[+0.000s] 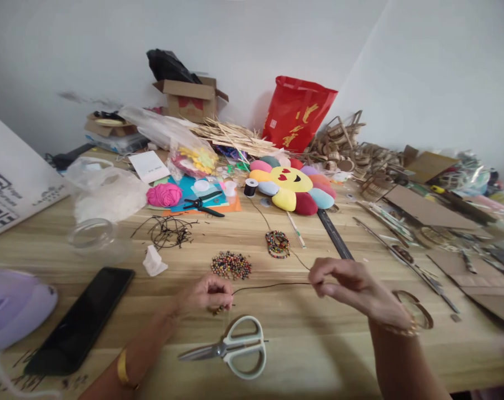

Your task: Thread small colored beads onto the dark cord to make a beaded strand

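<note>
A thin dark cord (272,285) stretches between my hands above the wooden table. My left hand (208,293) is closed in a pinch on its left end, with a few small beads (216,310) just under the fingertips. Thumb and forefinger of my right hand (352,283) pinch the cord farther along. Beyond that hand, the cord leads back past a coil of strung colourful beads (277,244) towards a black spool (250,188). A pile of loose multicoloured beads (230,265) lies just behind my left hand. White-handled scissors (245,347) rest in front, blades pointing left.
Left are a black phone (83,319), crumpled tissue (154,261), a clear jar (91,236) and cut black cord pieces (166,230). Behind lie pliers (204,204) and a flower cushion (293,180). Metal tweezers-like strips and cardboard (439,214) cover the right side.
</note>
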`<state>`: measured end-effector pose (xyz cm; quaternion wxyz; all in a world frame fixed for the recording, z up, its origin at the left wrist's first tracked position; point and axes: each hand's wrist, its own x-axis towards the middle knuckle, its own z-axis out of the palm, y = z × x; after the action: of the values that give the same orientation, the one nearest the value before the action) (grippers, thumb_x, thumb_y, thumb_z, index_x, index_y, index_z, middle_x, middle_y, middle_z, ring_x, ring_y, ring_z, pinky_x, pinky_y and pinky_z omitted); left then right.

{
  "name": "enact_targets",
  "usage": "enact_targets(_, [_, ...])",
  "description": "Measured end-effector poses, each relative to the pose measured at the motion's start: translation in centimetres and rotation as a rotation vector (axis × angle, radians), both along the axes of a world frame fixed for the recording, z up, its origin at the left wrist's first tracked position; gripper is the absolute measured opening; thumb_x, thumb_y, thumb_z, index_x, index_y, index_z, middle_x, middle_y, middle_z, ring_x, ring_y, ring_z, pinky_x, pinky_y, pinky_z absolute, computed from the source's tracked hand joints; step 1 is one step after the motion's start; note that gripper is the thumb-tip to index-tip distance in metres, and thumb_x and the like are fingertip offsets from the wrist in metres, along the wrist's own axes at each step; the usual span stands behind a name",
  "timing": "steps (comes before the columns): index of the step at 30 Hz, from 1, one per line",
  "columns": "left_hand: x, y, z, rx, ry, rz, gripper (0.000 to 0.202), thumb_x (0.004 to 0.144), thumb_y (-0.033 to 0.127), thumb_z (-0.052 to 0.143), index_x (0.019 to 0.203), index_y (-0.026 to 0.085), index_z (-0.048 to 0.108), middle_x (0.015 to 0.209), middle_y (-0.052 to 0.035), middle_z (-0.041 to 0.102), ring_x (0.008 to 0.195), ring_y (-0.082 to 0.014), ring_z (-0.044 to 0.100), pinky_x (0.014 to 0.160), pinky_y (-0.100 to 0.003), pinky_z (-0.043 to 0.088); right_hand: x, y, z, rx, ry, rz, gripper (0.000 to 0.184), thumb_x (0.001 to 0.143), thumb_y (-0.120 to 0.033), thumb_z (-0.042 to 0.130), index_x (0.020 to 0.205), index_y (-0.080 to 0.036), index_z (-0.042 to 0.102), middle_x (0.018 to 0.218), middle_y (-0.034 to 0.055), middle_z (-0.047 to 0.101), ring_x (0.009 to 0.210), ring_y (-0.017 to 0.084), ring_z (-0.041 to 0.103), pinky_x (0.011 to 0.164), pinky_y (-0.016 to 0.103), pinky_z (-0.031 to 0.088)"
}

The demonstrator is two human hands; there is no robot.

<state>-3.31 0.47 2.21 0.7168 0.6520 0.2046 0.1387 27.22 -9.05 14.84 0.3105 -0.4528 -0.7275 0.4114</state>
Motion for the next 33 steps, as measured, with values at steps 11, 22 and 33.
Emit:
enact_targets(11, [0.6,-0.2,-0.6,-0.047,0.035,0.159,0.038,0.076,0.048,0.065,0.068,0.011,0.061,0.066,-0.0021,0.062,0.061,-0.0101,0.053,0.057,-0.02,0.04,-3.0,0.3,-4.6,-0.176,-0.057,0.123,0.019,0.089,-0.032,0.057,0.094,-0.015,0.065,0.087,0.0055,0.064,0.081,0.014,0.058,0.079,0.028,0.047])
enact_targets(22, [0.8,-0.2,-0.8,-0.067,0.04,0.19,0.037,0.074,0.047,0.066,0.068,0.012,0.062,0.064,-0.0015,0.061,0.06,-0.0096,0.051,0.057,-0.021,0.038,-1.9,-1.4,-1.2,-0.103,-0.032,0.242,0.023,0.094,-0.03,0.049,0.092,-0.014,0.065,0.078,0.006,0.062,0.071,0.013,0.056,0.067,0.025,0.045])
enact_targets(33, [1.3,-0.3,-0.7,-0.007,0.06,0.237,0.037,0.075,0.047,0.067,0.067,0.011,0.061,0.063,-0.0025,0.059,0.06,-0.0109,0.051,0.059,-0.023,0.037,-0.9,0.6,-5.3,0.033,-0.474,0.222,0.014,0.09,-0.027,0.055,0.096,-0.016,0.061,0.104,0.0098,0.059,0.095,0.02,0.058,0.085,0.033,0.048])
